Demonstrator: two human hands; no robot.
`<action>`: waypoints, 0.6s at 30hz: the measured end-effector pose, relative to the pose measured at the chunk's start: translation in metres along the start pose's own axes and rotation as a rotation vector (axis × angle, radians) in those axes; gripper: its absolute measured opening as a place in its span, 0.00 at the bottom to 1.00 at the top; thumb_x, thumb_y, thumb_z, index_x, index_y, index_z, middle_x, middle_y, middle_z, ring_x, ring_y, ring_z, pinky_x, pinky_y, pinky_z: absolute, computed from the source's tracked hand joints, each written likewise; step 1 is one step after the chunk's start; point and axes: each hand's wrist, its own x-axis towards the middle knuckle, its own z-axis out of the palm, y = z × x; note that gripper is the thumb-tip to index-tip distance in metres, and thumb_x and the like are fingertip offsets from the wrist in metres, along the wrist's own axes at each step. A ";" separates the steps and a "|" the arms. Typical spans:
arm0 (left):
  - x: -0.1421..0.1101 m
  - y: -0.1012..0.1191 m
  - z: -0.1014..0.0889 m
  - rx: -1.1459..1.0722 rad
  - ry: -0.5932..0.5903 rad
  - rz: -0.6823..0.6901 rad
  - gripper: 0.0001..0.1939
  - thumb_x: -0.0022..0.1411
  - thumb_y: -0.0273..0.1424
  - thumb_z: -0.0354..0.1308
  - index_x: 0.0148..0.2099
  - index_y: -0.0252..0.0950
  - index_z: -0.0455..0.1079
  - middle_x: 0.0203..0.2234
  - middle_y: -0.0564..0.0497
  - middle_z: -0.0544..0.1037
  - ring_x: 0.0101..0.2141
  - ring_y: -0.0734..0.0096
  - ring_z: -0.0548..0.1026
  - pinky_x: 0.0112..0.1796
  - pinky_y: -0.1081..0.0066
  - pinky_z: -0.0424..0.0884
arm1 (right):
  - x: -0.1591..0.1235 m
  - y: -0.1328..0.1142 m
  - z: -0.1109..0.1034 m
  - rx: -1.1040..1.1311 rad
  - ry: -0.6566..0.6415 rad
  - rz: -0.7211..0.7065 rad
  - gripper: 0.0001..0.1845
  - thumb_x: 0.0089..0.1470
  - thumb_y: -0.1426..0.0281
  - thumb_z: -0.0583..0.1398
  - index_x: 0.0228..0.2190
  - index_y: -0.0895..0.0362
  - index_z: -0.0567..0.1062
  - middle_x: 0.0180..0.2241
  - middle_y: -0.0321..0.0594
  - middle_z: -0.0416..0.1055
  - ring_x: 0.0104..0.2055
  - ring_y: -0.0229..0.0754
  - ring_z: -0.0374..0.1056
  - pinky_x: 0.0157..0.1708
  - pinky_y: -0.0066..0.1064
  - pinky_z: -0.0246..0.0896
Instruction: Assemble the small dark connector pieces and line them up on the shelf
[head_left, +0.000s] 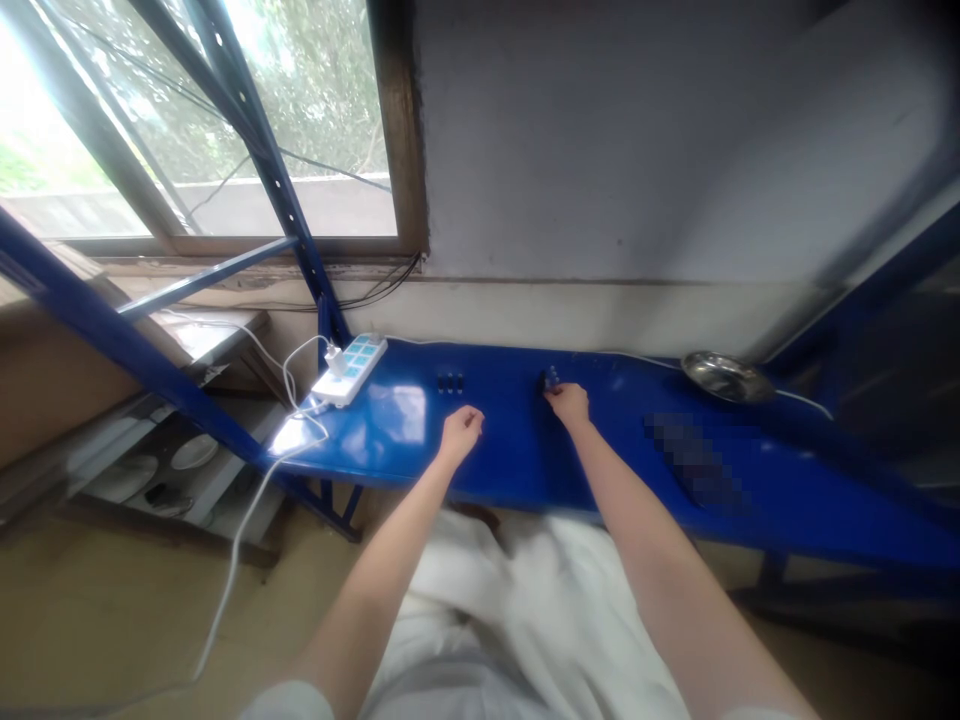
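Observation:
On the blue table, my right hand (568,402) pinches a small dark piece with a clear part (549,380) at its fingertips. The piece is low over the table or touching it; I cannot tell which. To the left, my left hand (461,435) is held above the table near its front edge, its fingers curled together. What those fingers hold, if anything, is too small to make out. Beyond my left hand stand three small dark pieces (451,384) in a short row, their lower ends lighter.
The blue table (495,470) carries a white power strip (351,370) with a plug and cable at its left end. At the right lie a shiny metal dish (726,377) and a pixelated dark object (694,460). A blue metal frame (262,160) rises at the left.

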 end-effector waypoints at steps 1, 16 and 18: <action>0.000 0.000 0.000 0.007 0.001 0.001 0.10 0.57 0.33 0.48 0.32 0.34 0.68 0.20 0.53 0.70 0.21 0.77 0.66 0.27 0.75 0.64 | 0.000 0.000 0.000 0.000 -0.008 0.007 0.12 0.42 0.69 0.60 0.30 0.61 0.79 0.28 0.49 0.75 0.30 0.45 0.71 0.25 0.27 0.59; 0.018 0.007 -0.001 0.363 0.192 0.118 0.30 0.59 0.29 0.48 0.63 0.38 0.48 0.34 0.45 0.73 0.32 0.65 0.73 0.37 0.67 0.66 | -0.006 0.006 -0.021 0.079 -0.179 0.027 0.19 0.39 0.68 0.64 0.35 0.65 0.75 0.21 0.42 0.73 0.22 0.40 0.69 0.27 0.29 0.63; 0.023 0.015 -0.004 0.471 0.143 0.083 0.33 0.59 0.29 0.47 0.65 0.37 0.40 0.36 0.42 0.73 0.32 0.62 0.73 0.37 0.65 0.65 | -0.017 0.000 -0.028 0.108 -0.170 0.020 0.16 0.40 0.67 0.63 0.33 0.63 0.75 0.22 0.43 0.73 0.21 0.39 0.69 0.27 0.29 0.63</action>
